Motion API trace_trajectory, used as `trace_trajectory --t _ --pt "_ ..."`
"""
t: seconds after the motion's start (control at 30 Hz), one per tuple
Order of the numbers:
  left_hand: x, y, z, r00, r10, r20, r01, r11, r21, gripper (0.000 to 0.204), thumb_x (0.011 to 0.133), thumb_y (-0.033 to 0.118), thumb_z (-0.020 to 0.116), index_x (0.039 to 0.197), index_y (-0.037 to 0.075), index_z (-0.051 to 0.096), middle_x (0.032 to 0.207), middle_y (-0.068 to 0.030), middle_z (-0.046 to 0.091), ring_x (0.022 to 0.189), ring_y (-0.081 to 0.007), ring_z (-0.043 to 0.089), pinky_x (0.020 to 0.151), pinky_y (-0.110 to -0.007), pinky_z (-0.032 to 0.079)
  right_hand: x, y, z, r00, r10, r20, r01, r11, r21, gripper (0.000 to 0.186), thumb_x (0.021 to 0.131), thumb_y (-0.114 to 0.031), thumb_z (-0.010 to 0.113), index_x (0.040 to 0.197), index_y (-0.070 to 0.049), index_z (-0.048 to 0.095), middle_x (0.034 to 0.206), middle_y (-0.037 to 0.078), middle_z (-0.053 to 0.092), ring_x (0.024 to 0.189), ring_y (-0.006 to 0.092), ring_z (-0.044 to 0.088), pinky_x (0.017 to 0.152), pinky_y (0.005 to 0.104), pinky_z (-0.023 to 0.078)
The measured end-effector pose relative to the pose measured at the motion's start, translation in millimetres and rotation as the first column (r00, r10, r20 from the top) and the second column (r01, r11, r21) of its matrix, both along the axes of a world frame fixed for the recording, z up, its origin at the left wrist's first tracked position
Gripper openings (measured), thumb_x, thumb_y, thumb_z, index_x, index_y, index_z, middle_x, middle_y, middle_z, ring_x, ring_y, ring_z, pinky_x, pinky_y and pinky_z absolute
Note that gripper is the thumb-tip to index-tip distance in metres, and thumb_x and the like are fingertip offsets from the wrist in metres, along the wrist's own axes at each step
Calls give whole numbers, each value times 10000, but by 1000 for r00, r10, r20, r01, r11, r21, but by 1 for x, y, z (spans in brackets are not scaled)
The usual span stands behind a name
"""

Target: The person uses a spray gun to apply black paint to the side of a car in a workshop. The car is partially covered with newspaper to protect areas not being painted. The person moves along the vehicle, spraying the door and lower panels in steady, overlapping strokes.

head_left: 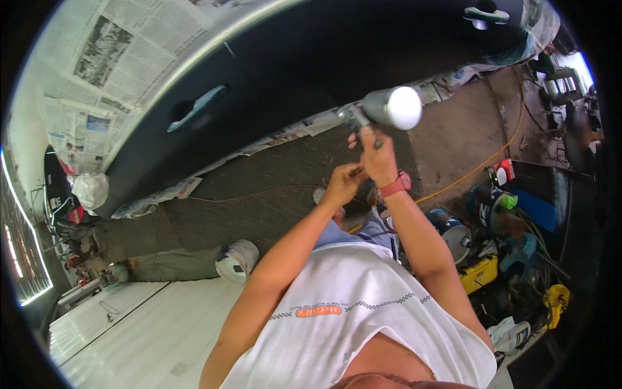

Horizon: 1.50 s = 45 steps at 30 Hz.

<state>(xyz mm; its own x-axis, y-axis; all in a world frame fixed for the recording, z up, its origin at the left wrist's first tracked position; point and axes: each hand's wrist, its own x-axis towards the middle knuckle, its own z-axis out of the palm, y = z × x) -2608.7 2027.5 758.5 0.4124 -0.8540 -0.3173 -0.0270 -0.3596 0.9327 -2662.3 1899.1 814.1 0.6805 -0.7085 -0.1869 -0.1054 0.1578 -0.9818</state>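
Observation:
A spray gun with a pale cup on it is held up in front of the dark car side. My right hand, with a red watch on its wrist, is wrapped round the gun's handle. Close below it, my left hand has its fingers pinched together by the handle's lower end. What they grip there is hidden. The gun's front points toward the car panel, which carries a door handle at left and another door handle at the upper right.
Newspaper covers the car above and along its lower edge. A yellow-orange hose crosses the floor at right. Paint cans, a yellow case and a blue stool stand right; a white bucket stands left.

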Motion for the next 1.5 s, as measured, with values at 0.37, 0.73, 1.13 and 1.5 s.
trace_trajectory --t 0.37,0.73,1.13,1.5 --pt "-48 0 -55 959 -44 -280 139 934 330 559 994 268 652 1497 98 481 1434 -165 589 1260 -269 621 1044 -364 492 -140 -243 -28 902 -422 -96 408 903 -139 602 1087 -510 383 1021 11 679 865 106 734 730 171 712 457 276 487" --pt "-75 386 -134 936 301 181 -311 472 825 494 969 397 673 1293 26 645 1205 -153 709 1118 -252 672 969 -379 521 -169 -367 -76 643 -765 -20 731 622 -280 634 1069 -548 390 1065 18 673 901 127 742 723 198 723 444 318 529" --pt "-32 181 -44 985 89 151 -163 783 600 458 1012 264 633 1422 75 554 1294 -182 668 1159 -261 664 1015 -363 499 -51 -44 -146 993 -96 74 118 897 -427 474 936 -264 710 1367 -88 618 1311 186 648 1214 358 611 1024 428 471" --pt "-21 365 -94 997 63 55 -81 565 821 445 1031 296 611 1401 52 565 1334 -153 650 1237 -216 614 1069 -354 451 37 52 -179 980 196 -38 -198 934 -299 409 952 -462 646 1174 -124 707 985 207 721 878 411 692 783 489 567"
